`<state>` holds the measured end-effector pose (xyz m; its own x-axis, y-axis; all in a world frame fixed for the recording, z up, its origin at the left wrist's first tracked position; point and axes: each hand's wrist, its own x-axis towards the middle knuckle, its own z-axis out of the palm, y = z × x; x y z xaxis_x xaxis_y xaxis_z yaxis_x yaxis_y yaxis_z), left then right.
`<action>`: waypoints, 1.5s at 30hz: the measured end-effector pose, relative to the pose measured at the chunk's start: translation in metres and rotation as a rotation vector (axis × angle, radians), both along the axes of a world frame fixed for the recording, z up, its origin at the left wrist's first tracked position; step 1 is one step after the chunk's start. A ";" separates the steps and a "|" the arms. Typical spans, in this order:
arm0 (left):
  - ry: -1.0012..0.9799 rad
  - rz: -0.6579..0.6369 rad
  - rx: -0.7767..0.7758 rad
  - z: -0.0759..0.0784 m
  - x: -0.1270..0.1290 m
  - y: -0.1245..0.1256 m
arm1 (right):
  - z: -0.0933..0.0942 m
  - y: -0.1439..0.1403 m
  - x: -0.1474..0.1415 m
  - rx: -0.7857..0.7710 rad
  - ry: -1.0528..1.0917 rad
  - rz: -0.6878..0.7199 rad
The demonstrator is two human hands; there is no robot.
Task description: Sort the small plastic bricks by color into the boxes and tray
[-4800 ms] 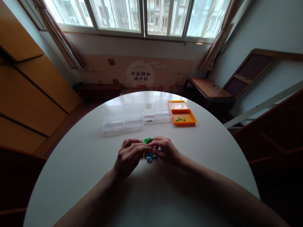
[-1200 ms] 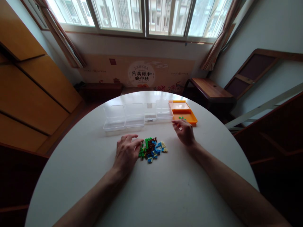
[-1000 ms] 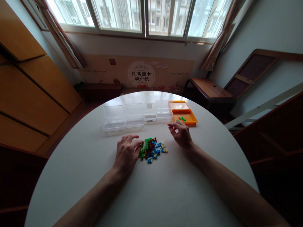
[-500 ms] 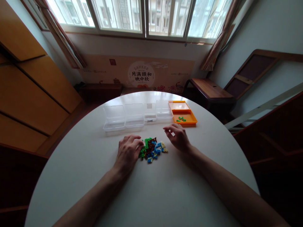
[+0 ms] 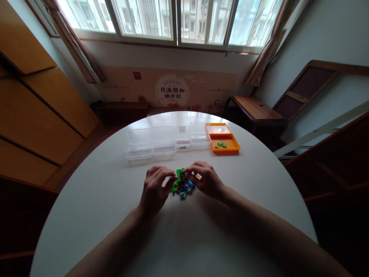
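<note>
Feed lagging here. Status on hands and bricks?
Both hands, left and right, at the brick pile, fingers in it; grip unclear. Green bricks in orange tray. Nothing in the way.

Ahead of you, round white desk. At 12 o'clock on it, row of clear plastic boxes, lids open, standing side by side. At 1 o'clock, orange tray touching row's end, few green pieces inside. Beyond desk, printed banner under window. At 2 o'clock, wooden side table. At 9 o'clock, wooden cabinet.
</note>
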<state>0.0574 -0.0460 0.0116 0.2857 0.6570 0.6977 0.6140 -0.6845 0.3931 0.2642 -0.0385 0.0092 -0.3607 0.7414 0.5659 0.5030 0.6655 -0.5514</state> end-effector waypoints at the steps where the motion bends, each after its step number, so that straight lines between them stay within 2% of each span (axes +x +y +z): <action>1: -0.013 -0.023 0.023 0.000 0.000 -0.001 | 0.001 -0.002 -0.002 -0.019 0.010 0.023; 4: -0.032 -0.084 0.071 0.003 0.001 -0.003 | 0.003 -0.006 -0.007 -0.098 0.056 0.110; 9: -0.029 -0.116 0.063 0.007 0.003 -0.007 | 0.005 -0.008 -0.010 -0.252 0.164 0.235; 14: -0.017 -0.178 0.083 0.001 0.002 -0.005 | 0.008 -0.008 -0.010 -0.356 0.220 0.241; 19: 0.053 -0.162 0.075 -0.003 -0.001 -0.004 | 0.008 -0.009 -0.012 -0.353 0.232 0.210; 29: 0.101 -0.142 0.171 0.003 0.002 -0.003 | 0.003 -0.011 -0.015 -0.249 0.200 0.225; 34: 0.130 -0.118 0.158 0.000 0.000 -0.002 | 0.003 -0.012 -0.016 -0.237 0.219 0.215; 38: 0.135 -0.086 0.141 -0.003 -0.003 -0.001 | -0.002 0.001 -0.004 -0.199 0.214 0.080; 42: 0.138 -0.082 0.129 -0.003 -0.002 0.001 | -0.008 0.031 0.030 -0.127 0.233 -0.203; 45: 0.143 -0.079 0.130 0.000 0.000 0.000 | -0.013 0.054 0.063 -0.194 0.336 -0.416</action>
<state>0.0572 -0.0455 0.0112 0.4350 0.5356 0.7238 0.5995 -0.7720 0.2109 0.3275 0.0157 -0.0038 0.1603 0.8842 0.4387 0.4767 0.3199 -0.8188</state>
